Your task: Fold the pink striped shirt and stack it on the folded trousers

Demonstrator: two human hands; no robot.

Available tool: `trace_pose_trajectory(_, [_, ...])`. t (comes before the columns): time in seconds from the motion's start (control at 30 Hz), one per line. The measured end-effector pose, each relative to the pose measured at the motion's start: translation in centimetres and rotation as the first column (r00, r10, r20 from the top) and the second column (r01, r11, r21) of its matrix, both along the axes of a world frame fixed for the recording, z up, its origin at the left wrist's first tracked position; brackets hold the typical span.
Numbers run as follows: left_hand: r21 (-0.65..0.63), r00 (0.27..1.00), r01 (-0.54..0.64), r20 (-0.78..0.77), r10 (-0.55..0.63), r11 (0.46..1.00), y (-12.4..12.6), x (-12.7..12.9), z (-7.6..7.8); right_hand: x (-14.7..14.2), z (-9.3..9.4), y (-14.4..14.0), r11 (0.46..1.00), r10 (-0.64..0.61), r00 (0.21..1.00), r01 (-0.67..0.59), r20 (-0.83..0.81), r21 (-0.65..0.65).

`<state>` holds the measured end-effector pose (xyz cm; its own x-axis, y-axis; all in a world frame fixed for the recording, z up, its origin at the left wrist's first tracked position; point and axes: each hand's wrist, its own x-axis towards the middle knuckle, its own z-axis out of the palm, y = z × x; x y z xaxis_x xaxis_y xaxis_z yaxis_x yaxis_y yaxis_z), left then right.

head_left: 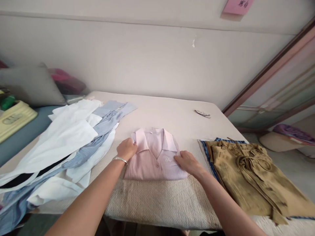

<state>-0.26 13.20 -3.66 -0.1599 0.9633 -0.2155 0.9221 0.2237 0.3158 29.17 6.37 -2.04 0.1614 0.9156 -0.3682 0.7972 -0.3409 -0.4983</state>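
A pink striped shirt point(147, 165), folded into a compact shape, lies face up before me, its collar pointing to the wall. White embroidery and a button show on its front. My left hand point(126, 149), with a silver bracelet at the wrist, is closed on the shirt's left side, just below the collar. At the opposite side my right hand point(189, 162) pinches the shirt's edge beside the embroidery. The fingertips of both hands are partly hidden by the hands themselves.
Loose white garments point(71, 134) and blue striped clothes point(105, 126) are heaped at the left. Brown clothing with a tied cord point(236, 170) lies at the right. Eyeglasses point(202, 113) rest near the back of the covered table point(157, 203). A yellow box point(18, 116) stands far left.
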Motion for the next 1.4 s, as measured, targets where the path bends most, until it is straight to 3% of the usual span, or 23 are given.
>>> trace_pose_trajectory(0.07, [0.028, 0.999, 0.032, -0.033, -0.031, 0.999, -0.5, 0.2, 0.1, 0.1, -0.4, -0.4, 0.998, -0.065, 0.994, 0.065, -0.083, -0.003])
trace_pose_trajectory(0.2, [-0.007, 0.996, 0.034, 0.08, -0.033, 0.999, -1.8, -0.2, 0.6, 0.2, -1.2, -0.9, 0.984, -0.178, 0.923, 0.169, -0.342, -0.055])
trace_pose_trajectory(0.3, [-0.06, 0.976, 0.023, 0.219, -0.009, 0.998, -3.0, -0.8, 0.9, 0.1, -1.7, -1.0, 0.976, -0.216, 0.866, 0.205, -0.45, -0.073])
trace_pose_trajectory(0.37, [-0.093, 0.924, -0.032, 0.376, 0.064, 0.995, -3.6, -0.9, 0.8, -0.1, -2.0, -0.9, 0.975, -0.219, 0.858, 0.213, -0.464, -0.066])
trace_pose_trajectory(0.5, [-0.146, 0.729, -0.142, 0.654, 0.203, 0.979, -3.8, -0.3, 0.5, -0.9, -2.3, -0.4, 0.977, -0.202, 0.882, 0.21, -0.426, -0.028])
trace_pose_trajectory(0.6, [-0.309, 0.448, -0.071, 0.84, 0.307, 0.948, -3.8, 0.3, 1.0, -1.3, -1.4, -0.4, 0.978, -0.193, 0.908, 0.21, -0.371, 0.006])
trace_pose_trajectory(0.67, [-0.384, 0.307, -0.036, 0.874, 0.376, 0.923, -4.1, 0.6, 1.7, -1.2, -0.2, -0.6, 0.979, -0.178, 0.926, 0.201, -0.334, 0.034])
trace_pose_trajectory(0.8, [-0.31, 0.234, -0.041, 0.921, 0.311, 0.95, -5.3, 2.5, 3.8, 1.0, 3.8, -1.3, 0.98, -0.107, 0.96, 0.147, -0.259, 0.138])
trace_pose_trajectory(0.93, [-0.157, 0.222, -0.032, 0.962, 0.16, 0.987, -7.5, 8.3, 6.8, 6.3, 9.1, -3.8, 0.959, -0.04, 0.982, 0.089, -0.185, 0.269])
trace_pose_trajectory(1.07, [-0.01, 0.145, 0.066, 0.989, 0.0, 0.998, -9.3, 18.0, 10.1, 14.7, 14.4, -7.2, 0.927, -0.048, 0.99, 0.093, -0.132, 0.363])
trace_pose_trajectory(1.17, [0.144, 0.036, 0.125, 0.988, -0.15, 0.982, -9.8, 25.9, 11.2, 22.1, 16.6, -9.1, 0.895, -0.069, 0.99, 0.116, -0.123, 0.43])
trace_pose_trajectory(1.23, [0.243, -0.002, 0.14, 0.969, -0.245, 0.96, -10.0, 30.6, 10.2, 26.7, 16.4, -10.0, 0.875, -0.095, 0.985, 0.151, -0.143, 0.46])
trace_pose_trajectory(1.27, [0.265, 0.012, 0.145, 0.963, -0.27, 0.953, -10.3, 32.6, 9.2, 28.8, 15.7, -10.4, 0.871, -0.131, 0.982, 0.181, -0.138, 0.457])
trace_pose_trajectory(1.4, [0.128, 0.267, 0.17, 0.948, -0.171, 0.977, -12.0, 37.9, 3.3, 33.9, 10.4, -12.1, 0.89, -0.307, 0.951, 0.299, -0.032, 0.345])
